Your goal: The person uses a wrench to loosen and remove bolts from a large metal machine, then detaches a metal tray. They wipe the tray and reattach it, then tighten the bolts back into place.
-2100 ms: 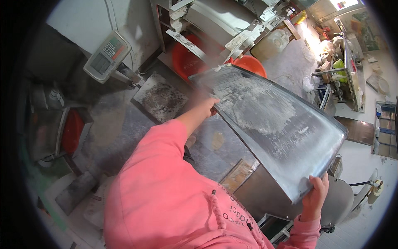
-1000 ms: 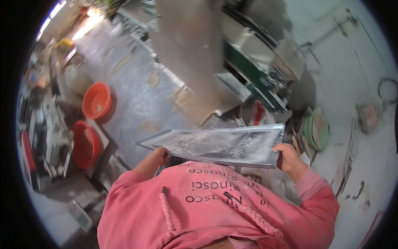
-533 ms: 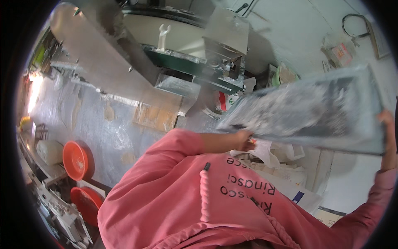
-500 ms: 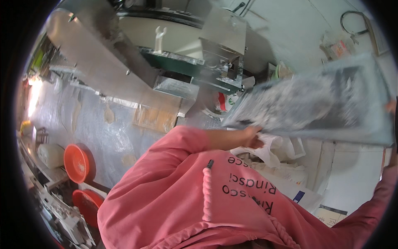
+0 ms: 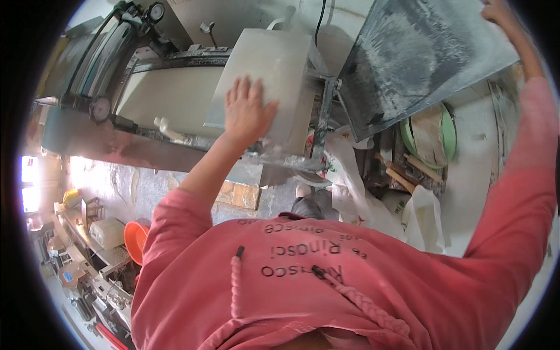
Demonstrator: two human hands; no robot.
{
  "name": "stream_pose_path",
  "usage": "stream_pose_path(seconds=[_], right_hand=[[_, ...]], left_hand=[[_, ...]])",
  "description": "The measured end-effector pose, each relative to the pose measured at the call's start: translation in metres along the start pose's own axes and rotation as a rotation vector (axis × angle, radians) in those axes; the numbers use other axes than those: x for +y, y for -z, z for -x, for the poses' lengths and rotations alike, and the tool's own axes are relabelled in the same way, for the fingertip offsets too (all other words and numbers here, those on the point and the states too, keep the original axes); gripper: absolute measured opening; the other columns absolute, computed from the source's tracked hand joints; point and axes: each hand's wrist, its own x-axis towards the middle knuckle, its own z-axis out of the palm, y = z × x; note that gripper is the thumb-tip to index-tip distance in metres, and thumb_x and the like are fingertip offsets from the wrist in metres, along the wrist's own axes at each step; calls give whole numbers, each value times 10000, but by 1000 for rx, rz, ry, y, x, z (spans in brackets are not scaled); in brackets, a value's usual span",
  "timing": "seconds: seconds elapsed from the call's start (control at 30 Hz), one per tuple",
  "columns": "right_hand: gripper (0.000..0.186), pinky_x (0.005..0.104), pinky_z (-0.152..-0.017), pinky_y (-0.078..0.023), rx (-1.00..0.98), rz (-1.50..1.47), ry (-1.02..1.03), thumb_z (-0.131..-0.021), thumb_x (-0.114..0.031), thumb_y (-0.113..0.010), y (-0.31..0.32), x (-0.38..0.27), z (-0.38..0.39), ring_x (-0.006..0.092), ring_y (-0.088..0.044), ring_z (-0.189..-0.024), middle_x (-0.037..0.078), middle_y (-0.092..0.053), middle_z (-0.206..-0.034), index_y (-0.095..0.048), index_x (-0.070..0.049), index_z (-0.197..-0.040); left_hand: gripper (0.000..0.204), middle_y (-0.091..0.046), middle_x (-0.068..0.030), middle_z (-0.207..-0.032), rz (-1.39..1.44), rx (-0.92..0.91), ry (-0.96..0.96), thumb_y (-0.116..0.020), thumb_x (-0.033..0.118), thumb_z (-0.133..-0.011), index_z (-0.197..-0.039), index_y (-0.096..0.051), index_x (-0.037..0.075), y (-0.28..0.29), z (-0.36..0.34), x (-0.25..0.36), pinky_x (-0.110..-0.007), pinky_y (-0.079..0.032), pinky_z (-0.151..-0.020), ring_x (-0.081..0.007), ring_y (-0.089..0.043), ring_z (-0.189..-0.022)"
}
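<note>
My left hand [image 5: 246, 114] lies flat, fingers spread, on a pale metal plate [image 5: 262, 58] on the machine at upper middle. My right hand [image 5: 497, 11], high at the right edge, grips the top corner of a large dark metal tray [image 5: 414, 64] streaked with white powder. The tray is tilted beside the machine's right end, its lower corner near a metal bracket [image 5: 322, 125]. The machine [image 5: 87, 128] has two round dials at its left and a long cream-coloured surface [image 5: 163, 99] running under the plate.
Below the tray are a green basin [image 5: 446, 134], wooden-handled items [image 5: 396, 175] and white bags [image 5: 350, 175]. At lower left are an orange basin [image 5: 133, 236], a plastic jug [image 5: 107, 232] and a cluttered metal bench [image 5: 81, 230]. A white wall [image 5: 321, 17] stands behind.
The view has swung toward the machine. My left hand has let go of the tray and now lies on the plate; my right hand has lifted the tray higher at the right.
</note>
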Motion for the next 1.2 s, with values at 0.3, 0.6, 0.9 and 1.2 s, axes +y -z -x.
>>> stream_pose_path(seconds=[0.3, 0.6, 0.9, 1.2], right_hand=[[276, 383, -836, -458, 149, -615, 132, -817, -164, -560, -205, -35, -131, 351, -585, -935, 193, -614, -949, -558, 14, -1027], [177, 453, -737, -437, 192, -713, -16, -801, -116, -573, -239, -78, -196, 417, -556, -881, 239, -587, -888, -553, -24, -951], [150, 393, -710, -436, 279, -757, 51, -835, -121, -549, -148, -9, -188, 369, -575, -797, 239, -558, -826, -541, -14, -940], [211, 446, -685, -468, 143, -616, -84, -869, -238, -543, -258, -119, -101, 391, -598, -849, 201, -623, -899, -559, -87, -1014]], left_hand=[[656, -342, -220, -1403, -101, -91, 12, -568, 449, -813, -1332, -417, 76, 10, 18, -18, -530, -215, -1059, -402, -292, -1313], [764, -222, -189, -1478, -140, -312, 159, -419, 607, -849, -1413, -306, 104, 38, 25, -21, -505, -118, -1115, -354, -171, -1383], [758, -235, -180, -1473, -141, -315, 158, -436, 606, -842, -1405, -317, 113, 50, 33, -28, -504, -127, -1113, -352, -175, -1381], [756, -255, -182, -1464, -125, -258, 149, -480, 598, -825, -1394, -339, 120, 60, 45, -37, -514, -139, -1106, -366, -195, -1373]])
